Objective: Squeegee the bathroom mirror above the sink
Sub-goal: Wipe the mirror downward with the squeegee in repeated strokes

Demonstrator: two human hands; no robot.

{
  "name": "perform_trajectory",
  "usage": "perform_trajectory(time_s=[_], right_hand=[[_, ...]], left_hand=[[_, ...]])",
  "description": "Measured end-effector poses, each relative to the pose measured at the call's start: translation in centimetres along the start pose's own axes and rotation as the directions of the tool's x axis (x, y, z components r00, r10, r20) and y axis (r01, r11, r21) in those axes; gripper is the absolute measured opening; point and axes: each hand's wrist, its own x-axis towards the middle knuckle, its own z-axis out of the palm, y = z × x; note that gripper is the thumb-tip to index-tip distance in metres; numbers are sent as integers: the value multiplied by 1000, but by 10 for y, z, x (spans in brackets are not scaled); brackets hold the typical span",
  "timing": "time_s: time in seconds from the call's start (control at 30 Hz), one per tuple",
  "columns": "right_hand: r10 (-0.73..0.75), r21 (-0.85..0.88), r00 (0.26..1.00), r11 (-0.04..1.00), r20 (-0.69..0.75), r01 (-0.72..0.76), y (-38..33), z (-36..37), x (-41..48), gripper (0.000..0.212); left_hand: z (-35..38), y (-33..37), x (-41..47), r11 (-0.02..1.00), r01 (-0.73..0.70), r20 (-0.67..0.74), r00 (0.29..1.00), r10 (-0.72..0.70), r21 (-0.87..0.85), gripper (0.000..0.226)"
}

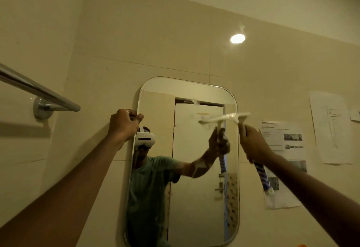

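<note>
A: Where do we have the mirror [194,168]?

B: It hangs on the tiled wall [136,32] straight ahead of us, at about six o'clock from the middle of our view, upright, with rounded corners. In the glass we see our own reflection in a green shirt and a white headset.

A: And our left hand [124,124]?

B: We reach it up to the mirror's left edge, near the upper corner, roughly at nine o'clock. It is curled into a loose fist, thumb against the frame edge. We cannot tell whether it pinches the rim or only rests against it.

A: The right hand [253,143]?

B: At three o'clock from the centre, wrapped closed around the handle of the squeegee [229,118]. The blue-and-white handle end sticks out below our fist, toward five o'clock.

A: Where does the blade sit?

B: The pale blade lies nearly level, tilted slightly, across the mirror's right edge in its upper part. It is blurred, so we cannot tell whether it is touching the glass.

A: What else is around us?

B: A chrome towel bar [39,92] at nine o'clock on the left wall, printed paper sheets [282,143] stuck on the wall at three o'clock beside the mirror, and a lit round lamp [237,38] at one o'clock.
</note>
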Motion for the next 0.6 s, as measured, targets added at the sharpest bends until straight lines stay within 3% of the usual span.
perform_trajectory(time_s=[0.17,0.3,0.4,0.6], right_hand=[[166,32,982,985,95,-169,-8,-15,-18,44],[301,304,950,901,79,-310,-53,-35,31,32],[343,466,937,821,59,-330,-79,-34,54,20],[323,382,946,874,7,-301,-101,7,53,22]], left_hand=[[-2,5,-5,1000,14,0,1000,-14,-13,35],[-4,7,-6,1000,24,2,1000,-24,-5,35],[-5,6,-5,999,29,10,1000,-29,-14,34],[-3,5,-3,1000,19,15,1000,-19,-2,33]])
